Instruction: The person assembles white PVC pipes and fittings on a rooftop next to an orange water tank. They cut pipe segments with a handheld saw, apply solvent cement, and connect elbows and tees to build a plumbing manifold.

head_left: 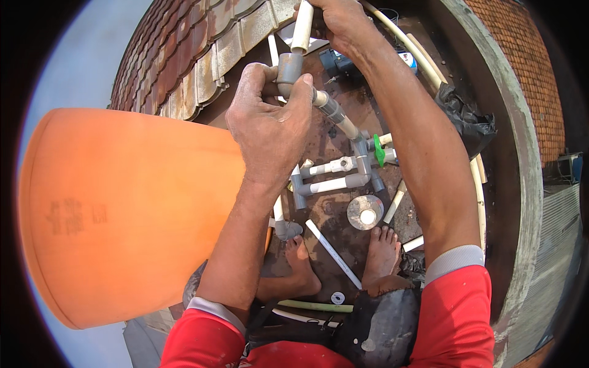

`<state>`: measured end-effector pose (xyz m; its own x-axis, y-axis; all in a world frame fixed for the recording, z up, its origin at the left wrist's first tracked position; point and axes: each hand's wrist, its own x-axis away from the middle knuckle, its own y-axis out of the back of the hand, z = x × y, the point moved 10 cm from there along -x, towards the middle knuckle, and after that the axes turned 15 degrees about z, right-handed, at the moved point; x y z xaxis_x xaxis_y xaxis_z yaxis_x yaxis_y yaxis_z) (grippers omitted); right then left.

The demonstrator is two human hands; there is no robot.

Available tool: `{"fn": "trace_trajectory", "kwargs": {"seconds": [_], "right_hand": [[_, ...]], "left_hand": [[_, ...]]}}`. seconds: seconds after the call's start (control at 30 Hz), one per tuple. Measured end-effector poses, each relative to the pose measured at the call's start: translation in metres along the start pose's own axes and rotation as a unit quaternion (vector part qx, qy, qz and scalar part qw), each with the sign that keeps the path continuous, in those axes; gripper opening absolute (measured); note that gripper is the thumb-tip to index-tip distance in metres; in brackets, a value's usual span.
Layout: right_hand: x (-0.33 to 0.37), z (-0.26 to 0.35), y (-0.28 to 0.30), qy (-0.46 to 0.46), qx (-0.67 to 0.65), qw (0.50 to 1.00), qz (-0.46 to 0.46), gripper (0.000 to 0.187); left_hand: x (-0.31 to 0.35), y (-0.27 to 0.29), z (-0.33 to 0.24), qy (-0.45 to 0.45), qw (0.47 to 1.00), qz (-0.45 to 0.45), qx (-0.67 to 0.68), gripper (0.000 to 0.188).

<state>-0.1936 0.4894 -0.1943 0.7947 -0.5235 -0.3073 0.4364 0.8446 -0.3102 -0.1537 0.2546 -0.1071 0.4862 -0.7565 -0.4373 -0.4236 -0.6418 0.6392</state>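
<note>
My left hand (270, 116) grips a grey PVC elbow (288, 69) between thumb and fingers, its socket facing up. At the top edge, my right hand (340, 21) is closed round a white PVC pipe (302, 30), though its fingertips are partly cut off by the frame. The pipe's lower end meets the mouth of the elbow; how deep it sits I cannot tell. From the elbow a jointed pipe run (334, 112) slopes down to a grey-and-white pipe assembly (334, 184). A valve with a green handle (379, 150) is part of it.
A large orange tank (135, 214) fills the left. Behind my right forearm is a blue pump (337, 63). A round can (365, 212) and a loose white pipe (334, 254) lie by my bare feet. Black plastic (464, 119) hangs near the concrete wall (521, 147); roof tiles (178, 52) rise beyond.
</note>
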Motion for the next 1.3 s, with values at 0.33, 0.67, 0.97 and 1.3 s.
{"fn": "trace_trajectory", "kwargs": {"seconds": [0.33, 0.67, 0.97, 1.3], "right_hand": [[0.004, 0.002, 0.007, 0.007, -0.035, 0.999, 0.017, 0.064], [0.161, -0.092, -0.033, -0.110, -0.003, 0.987, 0.116, 0.080], [0.157, -0.076, -0.031, 0.021, 0.102, 0.994, -0.031, 0.076], [0.159, -0.073, -0.029, 0.009, 0.134, 0.989, -0.060, 0.073]], "left_hand": [[-0.019, -0.009, -0.004, 0.014, 0.998, 0.040, -0.036, 0.027], [-0.015, -0.020, -0.028, -0.031, 0.970, 0.079, -0.229, 0.031], [-0.031, -0.049, -0.046, -0.037, 0.876, 0.270, -0.398, 0.048], [-0.021, -0.047, -0.013, -0.054, 0.922, 0.279, -0.265, 0.038]]}}
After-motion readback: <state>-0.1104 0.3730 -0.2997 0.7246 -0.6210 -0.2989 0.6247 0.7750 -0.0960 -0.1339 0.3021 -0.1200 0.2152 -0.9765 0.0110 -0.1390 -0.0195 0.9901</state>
